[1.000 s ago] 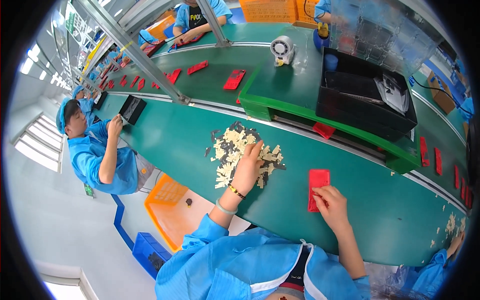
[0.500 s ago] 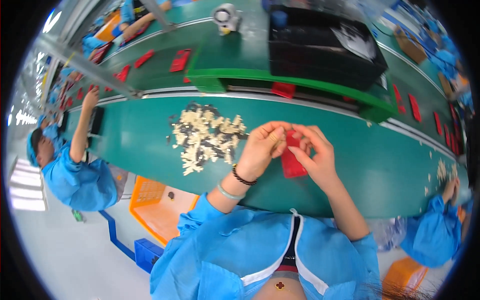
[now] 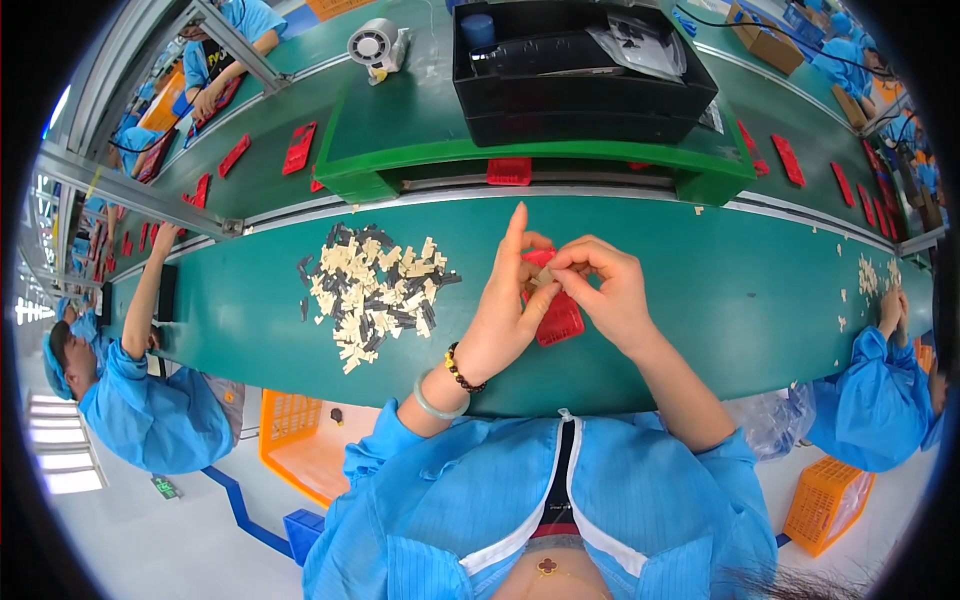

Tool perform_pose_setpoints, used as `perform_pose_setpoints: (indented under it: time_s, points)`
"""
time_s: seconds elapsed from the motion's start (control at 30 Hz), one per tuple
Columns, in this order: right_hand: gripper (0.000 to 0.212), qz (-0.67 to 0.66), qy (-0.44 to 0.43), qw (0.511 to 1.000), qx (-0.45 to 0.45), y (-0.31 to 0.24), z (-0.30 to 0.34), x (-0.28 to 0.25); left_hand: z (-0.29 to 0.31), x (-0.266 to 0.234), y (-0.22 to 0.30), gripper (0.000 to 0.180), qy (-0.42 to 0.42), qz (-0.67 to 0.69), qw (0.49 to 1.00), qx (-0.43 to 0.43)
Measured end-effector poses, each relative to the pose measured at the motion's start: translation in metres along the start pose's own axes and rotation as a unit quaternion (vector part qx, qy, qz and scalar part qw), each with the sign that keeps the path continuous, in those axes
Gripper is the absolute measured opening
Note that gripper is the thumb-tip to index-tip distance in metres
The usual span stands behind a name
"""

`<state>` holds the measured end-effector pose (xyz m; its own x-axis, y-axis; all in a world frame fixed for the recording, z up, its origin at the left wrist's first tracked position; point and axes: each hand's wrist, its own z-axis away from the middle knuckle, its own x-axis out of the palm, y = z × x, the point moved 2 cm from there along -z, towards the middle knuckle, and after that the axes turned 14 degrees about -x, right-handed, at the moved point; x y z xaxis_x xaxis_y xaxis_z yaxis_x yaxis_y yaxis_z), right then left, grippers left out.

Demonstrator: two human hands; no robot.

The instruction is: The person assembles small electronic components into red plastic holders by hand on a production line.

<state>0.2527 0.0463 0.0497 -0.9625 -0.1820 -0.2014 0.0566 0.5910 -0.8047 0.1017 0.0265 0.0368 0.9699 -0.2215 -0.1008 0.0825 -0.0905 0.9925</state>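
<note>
My left hand (image 3: 508, 300) and my right hand (image 3: 608, 292) meet over a red plastic part (image 3: 561, 322) lying on the green work table (image 3: 680, 350). Between their thumbs and fingertips they pinch a small cream piece (image 3: 542, 277). The left index finger points up, away from the pinch. Both hands partly cover the red part. To the left of them lies a loose pile of small cream and dark grey pieces (image 3: 375, 290).
Beyond the table, a green shelf (image 3: 400, 160) carries a black box (image 3: 580, 125) and a small white fan (image 3: 374, 45). Red parts (image 3: 300, 147) lie along the line behind. An orange basket (image 3: 290, 415) stands at lower left. Co-workers (image 3: 150, 410) sit on both sides.
The view has shifted, so the scene sits further left and lower in places. My left index finger has straightened upward, and a cream piece now shows between the fingertips.
</note>
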Motion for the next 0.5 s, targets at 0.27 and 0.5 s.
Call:
perform_pose_setpoints:
  time_s: [0.27,0.5]
  points:
    - [0.019,0.145,-0.001,0.985,-0.097,-0.009,0.004,0.007,0.009,-0.022,-0.013,0.018,-0.045,0.069,0.982,-0.17]
    - [0.026,0.279,-0.074,0.938,-0.193,-0.021,0.029,-0.008,0.009,-0.008,-0.004,0.013,-0.192,0.117,0.961,-0.162]
